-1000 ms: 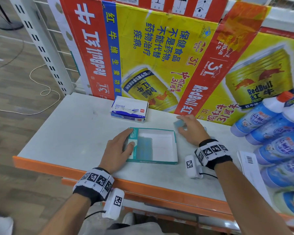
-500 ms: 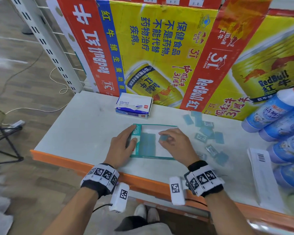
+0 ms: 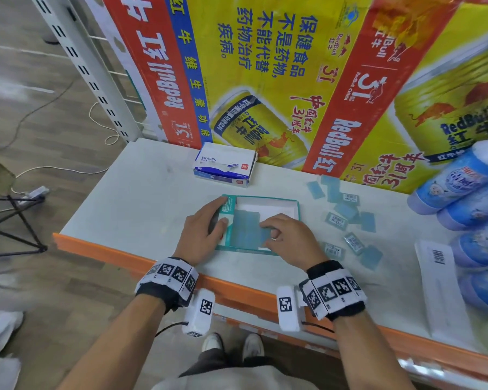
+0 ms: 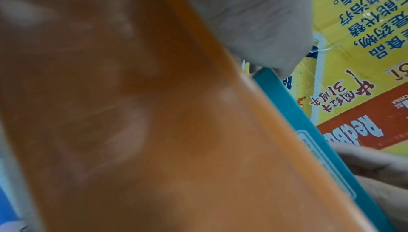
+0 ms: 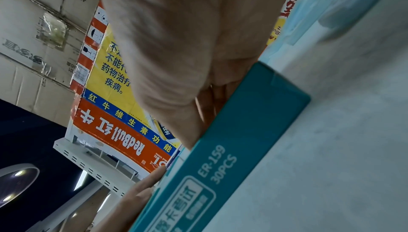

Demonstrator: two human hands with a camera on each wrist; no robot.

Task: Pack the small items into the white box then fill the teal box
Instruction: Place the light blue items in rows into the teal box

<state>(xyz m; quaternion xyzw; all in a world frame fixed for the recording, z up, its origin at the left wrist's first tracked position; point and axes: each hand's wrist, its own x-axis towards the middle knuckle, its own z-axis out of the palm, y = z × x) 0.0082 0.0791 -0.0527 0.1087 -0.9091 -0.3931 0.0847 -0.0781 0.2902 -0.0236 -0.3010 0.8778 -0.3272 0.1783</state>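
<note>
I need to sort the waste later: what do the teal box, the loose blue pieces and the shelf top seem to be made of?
The teal box looks like thin printed card: matte, with folded corners and a white inside. The blue pieces seem to be soft erasers in clear glossy wrap; some bear barcode labels. The shelf top looks like white painted metal with an orange front edge, though that is unsure.

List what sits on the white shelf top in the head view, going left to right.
White and blue eraser box → left hand on the open teal cardboard box → right hand inside that box → scattered pale blue flat erasers → white barcoded paper slip → blue plastic bottles with white caps.
</note>
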